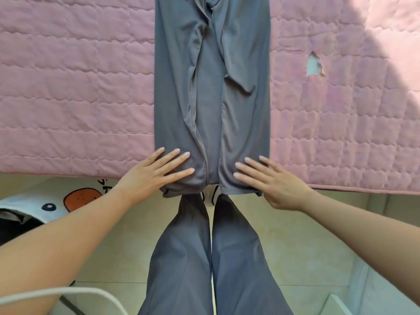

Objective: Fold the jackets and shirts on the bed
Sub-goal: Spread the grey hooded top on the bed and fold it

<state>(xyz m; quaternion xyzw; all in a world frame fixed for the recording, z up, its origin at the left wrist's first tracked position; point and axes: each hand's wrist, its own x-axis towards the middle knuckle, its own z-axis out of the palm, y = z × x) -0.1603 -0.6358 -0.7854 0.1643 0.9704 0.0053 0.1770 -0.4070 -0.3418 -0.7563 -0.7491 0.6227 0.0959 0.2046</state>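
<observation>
A grey garment (211, 98) lies lengthwise on the pink quilted bed (75, 92), its two sides folded in toward the middle, and its hem reaches the bed's near edge. My left hand (152, 176) lies flat with straight fingers on the garment's near left corner. Flat on the near right corner is my right hand (272, 185), its fingers spread. Both hands press the cloth against the mattress. The garment's far end runs out of view at the top.
My own legs in grey trousers (213, 258) stand on the pale tiled floor below the bed edge. A white mat with an orange cartoon print (75, 198) lies at the left. The quilt has a small tear (314, 65) to the right. A white cable (68, 294) curves at the bottom left.
</observation>
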